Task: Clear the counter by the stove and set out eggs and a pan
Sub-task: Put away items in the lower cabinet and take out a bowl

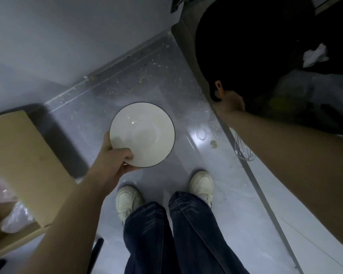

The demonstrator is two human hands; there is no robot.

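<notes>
Pale glossy floor tiles (99,115), speckled with crumbs toward the wall, fill the view beneath a white bowl (142,134) with a thin dark rim. That bowl hangs above the floor, gripped at its near-left edge by the left hand (115,155), thumb hooked over the rim and fingers under it. Right of the bowl, the right hand (229,103) reaches into a dark bin or bag (246,46); its fingers seem curled round something at the black edge, though the gloom hides what. A wire whisk (244,150) shows beneath that forearm, right of the bowl, its reflection on the tiles beside it. Crumpled white paper (315,55) lies inside the dark opening. Left of the bowl sits a cardboard box (22,155). Below the bowl stand two white sneakers (127,198) and blue jeans (166,234). No writing is legible anywhere.
</notes>
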